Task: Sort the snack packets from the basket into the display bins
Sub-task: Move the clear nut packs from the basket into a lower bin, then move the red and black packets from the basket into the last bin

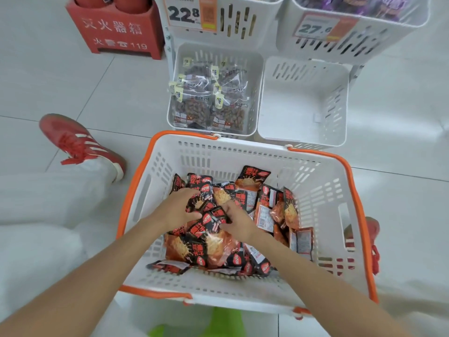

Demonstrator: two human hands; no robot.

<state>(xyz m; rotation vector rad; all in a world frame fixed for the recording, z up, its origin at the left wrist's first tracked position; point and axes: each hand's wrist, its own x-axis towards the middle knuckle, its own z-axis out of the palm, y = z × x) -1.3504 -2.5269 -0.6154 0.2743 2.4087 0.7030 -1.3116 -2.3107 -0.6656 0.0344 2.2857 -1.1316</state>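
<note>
Packets (218, 229) — black and orange snack bags — lay heaped in the middle of the white basket (323, 190) with the orange rim, which sat on the floor near the person. Both hands were down in the heap, close together. The left hand (178, 210) was spread over the left side of the pile, fingers curled onto a few bags; the right hand (239, 221) pressed in from the right, its fingers hooked around a bag between the two hands. Whether either had a firm pinch yet could not be told — they looked to be gathering rather than lifting.

Just beyond the basket stood two low white bins. The far-left bin (255, 98) held clear bags of brown nuts; the far-right bin (340, 105) had nothing in it, so it was the likely home for these bags. Above were two more bins with price tags.

To do the step well, it would have paid to scoop a modest bunch between both palms, squeeze from the sides so the slick film did not slide out, lift clear of the far basket wall, and set the bunch into the right bin without spilling into the nuts.
</note>
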